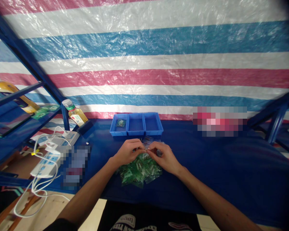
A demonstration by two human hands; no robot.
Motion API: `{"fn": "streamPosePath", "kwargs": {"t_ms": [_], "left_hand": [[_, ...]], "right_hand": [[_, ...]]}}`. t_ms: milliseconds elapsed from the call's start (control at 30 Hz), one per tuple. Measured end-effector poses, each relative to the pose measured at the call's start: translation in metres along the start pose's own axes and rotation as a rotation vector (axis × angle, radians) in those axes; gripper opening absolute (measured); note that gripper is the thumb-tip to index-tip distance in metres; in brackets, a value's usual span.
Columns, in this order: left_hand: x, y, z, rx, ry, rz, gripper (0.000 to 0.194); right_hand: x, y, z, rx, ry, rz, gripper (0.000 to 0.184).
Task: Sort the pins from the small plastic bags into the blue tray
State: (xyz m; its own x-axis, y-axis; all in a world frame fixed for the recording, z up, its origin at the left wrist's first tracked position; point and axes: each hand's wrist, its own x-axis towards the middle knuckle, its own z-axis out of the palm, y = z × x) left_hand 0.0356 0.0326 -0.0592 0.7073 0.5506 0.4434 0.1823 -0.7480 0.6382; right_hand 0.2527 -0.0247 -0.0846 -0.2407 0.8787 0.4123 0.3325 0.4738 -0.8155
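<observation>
My left hand (130, 150) and my right hand (163, 155) meet fingertip to fingertip above a pile of small green packets in clear plastic (139, 173). Both are closed in a pinch. What sits between the fingertips is too small to make out. Just behind the fingers lie clear plastic bags (148, 140), partly hidden by my hands. Beyond them stands a blue tray with three compartments (136, 133). Its left compartment holds a small green packet (120, 123); the middle and right ones show bare bottoms.
On the left of the blue table (221, 173) are a blurred-out flat object (75, 166), power strips (47, 163) with white cables, and a bottle of yellowish liquid (75, 114). A blurred pink object (219, 122) lies back right. Blue metal posts (276, 122) flank the table.
</observation>
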Motion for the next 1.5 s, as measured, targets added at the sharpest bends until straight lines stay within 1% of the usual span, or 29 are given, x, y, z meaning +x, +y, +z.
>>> {"fn": "streamPosePath", "kwargs": {"t_ms": [200, 300, 400, 567, 700, 800, 1000, 1133, 1233, 1367, 1467, 1500], "left_hand": [[-0.0006, 0.0032, 0.0007, 0.025, 0.022, 0.012, 0.017], [-0.0016, 0.0006, 0.0022, 0.022, 0.049, 0.029, 0.015], [-0.0018, -0.0013, 0.0028, 0.021, 0.047, 0.02, 0.016], [-0.0006, -0.0001, 0.0009, 0.017, 0.025, -0.031, 0.021], [0.0, -0.0002, 0.0004, 0.01, 0.007, -0.055, 0.022], [0.0003, -0.0008, 0.0, 0.012, -0.004, -0.059, 0.023], [-0.0004, 0.0008, -0.0001, 0.019, -0.016, -0.029, 0.023], [-0.0019, 0.0012, 0.0024, 0.04, 0.037, -0.052, 0.022], [-0.0017, 0.0005, 0.0036, 0.051, 0.055, -0.07, 0.022], [-0.0001, 0.0012, 0.0024, 0.025, 0.002, -0.003, 0.022], [0.0011, 0.0023, 0.0012, 0.02, 0.001, 0.051, 0.028], [0.0013, 0.0021, 0.0011, 0.023, 0.006, 0.069, 0.029]], "right_hand": [[-0.0008, -0.0003, 0.0007, 0.0, -0.01, 0.03, 0.013], [-0.0009, 0.0012, 0.0017, -0.023, -0.032, 0.012, 0.013], [-0.0012, 0.0025, 0.0017, -0.038, -0.037, -0.004, 0.014], [-0.0015, 0.003, -0.0013, -0.02, 0.019, -0.016, 0.022], [-0.0009, 0.0025, -0.0027, -0.025, 0.002, -0.019, 0.028], [-0.0003, 0.001, -0.0016, -0.025, -0.006, -0.011, 0.025], [-0.0014, -0.0013, 0.0023, 0.0, 0.062, 0.001, 0.014], [-0.0042, 0.0009, 0.004, 0.054, 0.107, 0.053, 0.014], [-0.0052, 0.0014, 0.0044, 0.107, 0.096, 0.042, 0.014], [-0.0054, 0.002, 0.0043, 0.128, 0.088, 0.021, 0.016], [-0.005, 0.005, 0.004, 0.171, 0.105, 0.033, 0.025], [-0.0047, 0.0061, 0.0038, 0.186, 0.107, 0.042, 0.025]]}}
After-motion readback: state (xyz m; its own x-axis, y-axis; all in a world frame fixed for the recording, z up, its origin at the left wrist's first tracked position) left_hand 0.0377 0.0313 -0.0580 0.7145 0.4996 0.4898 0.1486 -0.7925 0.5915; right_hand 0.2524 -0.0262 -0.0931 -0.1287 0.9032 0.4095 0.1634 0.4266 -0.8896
